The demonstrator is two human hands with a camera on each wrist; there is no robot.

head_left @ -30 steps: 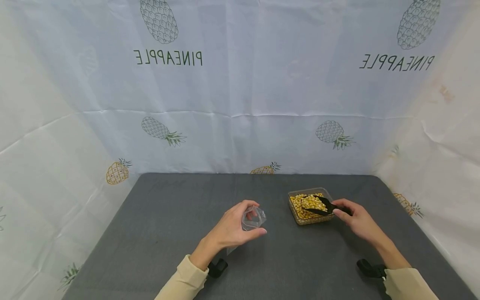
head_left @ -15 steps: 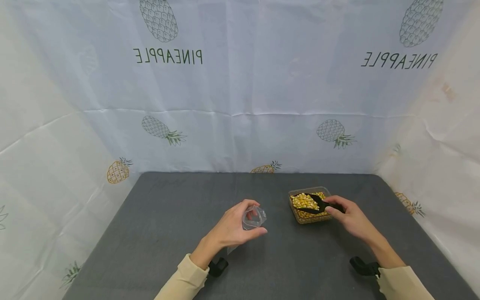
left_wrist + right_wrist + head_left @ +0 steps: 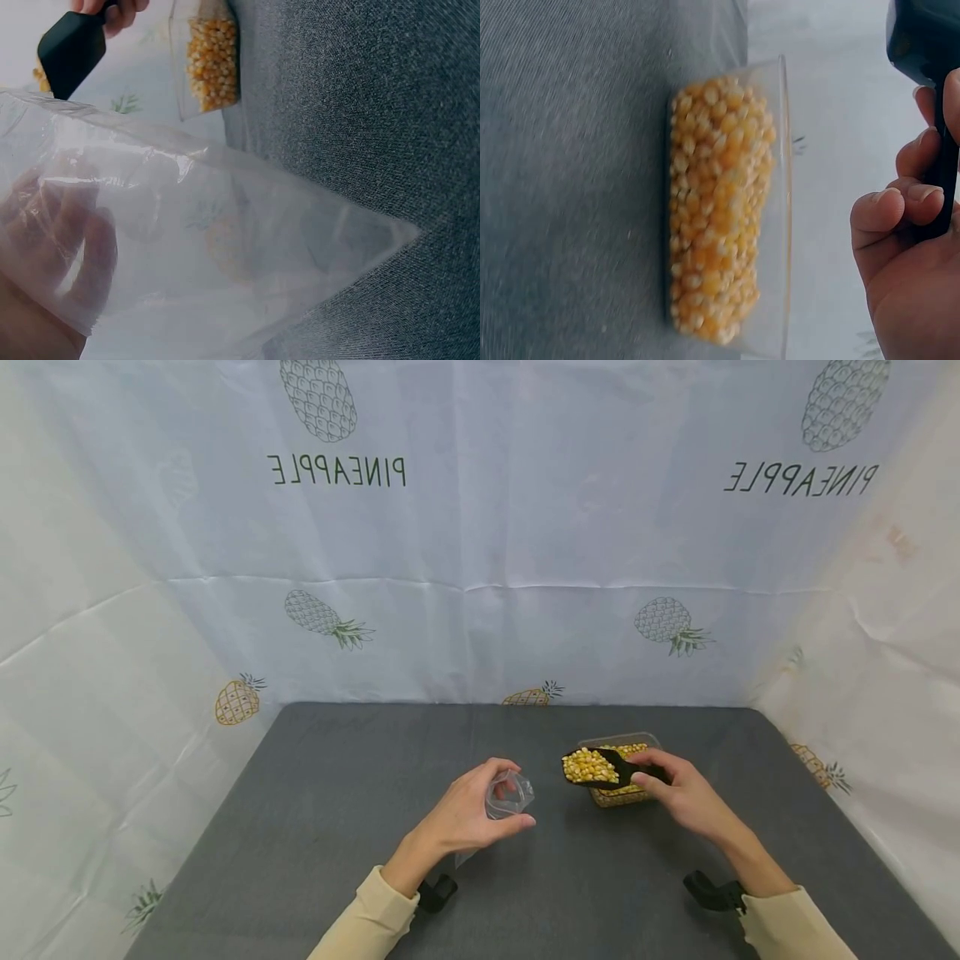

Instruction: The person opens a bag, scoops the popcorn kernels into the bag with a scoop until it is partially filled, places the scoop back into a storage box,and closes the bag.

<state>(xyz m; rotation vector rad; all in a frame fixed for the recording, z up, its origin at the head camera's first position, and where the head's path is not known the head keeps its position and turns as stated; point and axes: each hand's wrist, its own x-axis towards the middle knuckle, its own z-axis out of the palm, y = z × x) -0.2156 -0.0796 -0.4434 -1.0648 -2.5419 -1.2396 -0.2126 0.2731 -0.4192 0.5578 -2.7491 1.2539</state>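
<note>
My right hand [image 3: 693,793] grips the handle of a black scoop [image 3: 624,768] heaped with yellow corn kernels [image 3: 588,767]. The scoop is held level above the left side of a clear plastic container [image 3: 617,800], partly covering the corn inside it. In the right wrist view, the fingers [image 3: 919,195] wrap round the scoop handle. To the left, my left hand [image 3: 468,810] holds a clear plastic bag [image 3: 495,806], thumb and fingers curved round its spread mouth. The bag hangs down to a pointed corner in the left wrist view, and its body [image 3: 225,240] looks empty.
A dark grey cloth-covered table [image 3: 360,777] lies under both hands. Behind it hangs a white curtain [image 3: 480,527] printed with pineapples, and similar cloth closes both sides. Black straps [image 3: 712,892] sit at the wrists.
The right hand has carried the loaded scoop leftward from over the container's middle to past its left edge, toward the bag. The left hand and bag have stayed put.
</note>
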